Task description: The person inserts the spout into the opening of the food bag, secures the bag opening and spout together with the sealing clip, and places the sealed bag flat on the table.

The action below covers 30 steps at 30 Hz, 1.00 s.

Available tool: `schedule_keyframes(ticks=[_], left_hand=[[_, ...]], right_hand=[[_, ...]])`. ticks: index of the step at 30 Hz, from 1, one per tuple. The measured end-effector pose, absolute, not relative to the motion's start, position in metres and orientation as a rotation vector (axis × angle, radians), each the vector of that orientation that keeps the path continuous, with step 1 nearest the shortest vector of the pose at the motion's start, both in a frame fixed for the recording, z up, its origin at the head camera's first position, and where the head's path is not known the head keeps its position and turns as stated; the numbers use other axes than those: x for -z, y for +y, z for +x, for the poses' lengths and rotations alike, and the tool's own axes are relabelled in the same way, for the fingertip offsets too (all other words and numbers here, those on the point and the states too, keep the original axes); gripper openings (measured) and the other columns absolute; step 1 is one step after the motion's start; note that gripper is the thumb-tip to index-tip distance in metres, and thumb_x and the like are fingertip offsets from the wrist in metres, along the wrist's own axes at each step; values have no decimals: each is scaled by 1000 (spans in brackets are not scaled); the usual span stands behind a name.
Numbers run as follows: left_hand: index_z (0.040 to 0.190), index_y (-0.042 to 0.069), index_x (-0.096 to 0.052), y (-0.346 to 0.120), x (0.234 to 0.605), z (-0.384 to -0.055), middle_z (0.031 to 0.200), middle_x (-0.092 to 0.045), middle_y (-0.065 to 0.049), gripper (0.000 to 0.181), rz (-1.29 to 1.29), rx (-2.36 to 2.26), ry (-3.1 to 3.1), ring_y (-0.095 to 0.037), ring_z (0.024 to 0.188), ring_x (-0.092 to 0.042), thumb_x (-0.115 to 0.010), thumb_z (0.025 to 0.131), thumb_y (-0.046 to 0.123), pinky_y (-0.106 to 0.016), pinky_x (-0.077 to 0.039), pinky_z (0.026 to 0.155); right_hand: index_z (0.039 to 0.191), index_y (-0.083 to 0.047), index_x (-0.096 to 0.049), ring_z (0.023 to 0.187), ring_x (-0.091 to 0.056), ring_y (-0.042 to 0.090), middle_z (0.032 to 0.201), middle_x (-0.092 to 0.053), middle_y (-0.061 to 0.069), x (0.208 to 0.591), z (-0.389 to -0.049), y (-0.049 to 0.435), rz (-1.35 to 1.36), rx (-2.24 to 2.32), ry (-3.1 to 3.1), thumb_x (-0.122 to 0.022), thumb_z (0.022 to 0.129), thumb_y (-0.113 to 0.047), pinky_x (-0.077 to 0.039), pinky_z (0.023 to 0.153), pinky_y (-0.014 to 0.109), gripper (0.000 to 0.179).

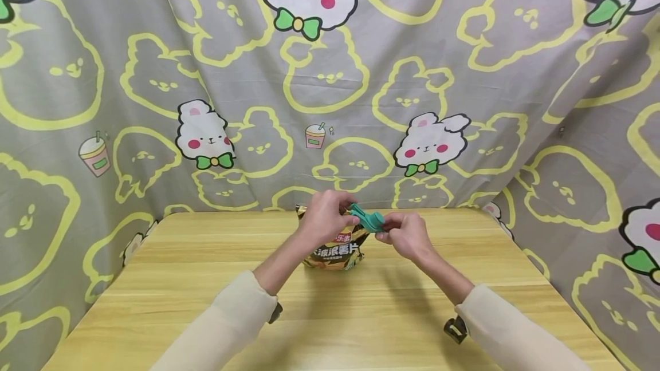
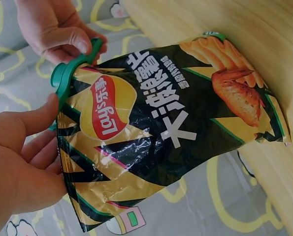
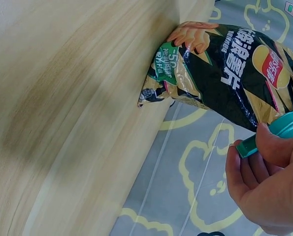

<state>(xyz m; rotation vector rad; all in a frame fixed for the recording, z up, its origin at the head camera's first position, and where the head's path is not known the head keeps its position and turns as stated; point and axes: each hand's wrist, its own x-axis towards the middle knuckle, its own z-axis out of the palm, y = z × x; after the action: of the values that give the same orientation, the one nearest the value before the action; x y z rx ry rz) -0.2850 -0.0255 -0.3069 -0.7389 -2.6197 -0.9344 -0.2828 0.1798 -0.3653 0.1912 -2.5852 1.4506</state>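
A black and gold bag of Lay's potato chips (image 2: 151, 118) stands upright on the table. Across its top edge lies a green bag clip (image 1: 368, 219), partly over the bag's rim. My left hand (image 1: 325, 216) pinches one end of the clip along with the bag's top corner, its thumb in front and its fingers behind. At the clip's other end, my right hand (image 1: 407, 235) grips the green plastic between thumb and fingers, as the right wrist view also shows with the clip (image 3: 286, 123). In the head view the left hand hides part of the bag.
The light wooden table (image 1: 206, 279) spreads out on both sides of the bag and towards me. Close behind it hangs a grey curtain (image 1: 350, 90) with cartoon animals, which also runs along the left and right sides.
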Motion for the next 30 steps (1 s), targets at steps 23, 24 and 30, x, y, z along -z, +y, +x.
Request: schedule_keyframes(ticks=[23,24,30], left_hand=[[81,10,-76,-25,319,-286,71,-73,1,8,-740,1070,-2468,-5,60,-62,-84,83,9,-19,-51,57],[80,10,-75,-24,319,-286,71,-73,1,9,-733,1073,-2464,-4,59,-61,-84,83,10,-19,-51,56],[81,9,-76,-22,322,-286,71,-73,1,8,-707,1074,-2448,-2,57,-60,-83,83,10,-17,-50,55]], right_hand=[[96,1,-78,82,-74,19,88,-78,14,364,-280,178,183,-1450,-2599,-80,81,-1,-60,73,29,15],[96,1,-78,82,-74,19,89,-78,14,363,-281,178,187,-1452,-2598,-80,81,-1,-60,73,29,15],[99,2,-78,86,-75,22,91,-78,16,363,-281,178,190,-1478,-2589,-81,80,0,-61,75,31,19]])
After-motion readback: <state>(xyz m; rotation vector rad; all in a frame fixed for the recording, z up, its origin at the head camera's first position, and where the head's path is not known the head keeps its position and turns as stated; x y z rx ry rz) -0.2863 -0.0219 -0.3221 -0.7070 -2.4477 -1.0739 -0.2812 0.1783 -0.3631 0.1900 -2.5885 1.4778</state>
